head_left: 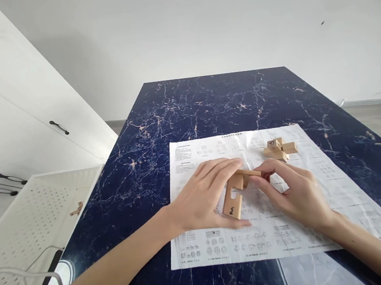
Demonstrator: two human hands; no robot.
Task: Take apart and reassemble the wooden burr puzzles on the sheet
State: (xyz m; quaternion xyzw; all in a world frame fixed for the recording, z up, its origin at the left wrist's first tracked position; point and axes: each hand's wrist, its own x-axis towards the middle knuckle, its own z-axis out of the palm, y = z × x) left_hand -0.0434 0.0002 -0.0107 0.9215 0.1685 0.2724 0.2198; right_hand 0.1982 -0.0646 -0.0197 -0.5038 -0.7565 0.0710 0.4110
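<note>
My left hand (204,195) curves over a slotted wooden puzzle piece (229,205) with a black mark near its lower end. Its fingers lie across the top and its thumb stretches along the bottom. Between thumb and fingertips, my right hand (298,192) pinches the right end of a slim wooden puzzle stick (250,172). That stick crosses the upper end of the slotted piece, and the joint is partly hidden by my left fingers. Beneath both hands lies a printed instruction sheet (192,219) with small diagrams.
Interlocked wooden pieces (280,150) rest on the sheet's upper right. The sheet lies on a dark blue marbled table (187,111). On the left are a white perforated surface (44,207) with a small wooden piece (77,209), and a white cabinet (35,95) with black handles.
</note>
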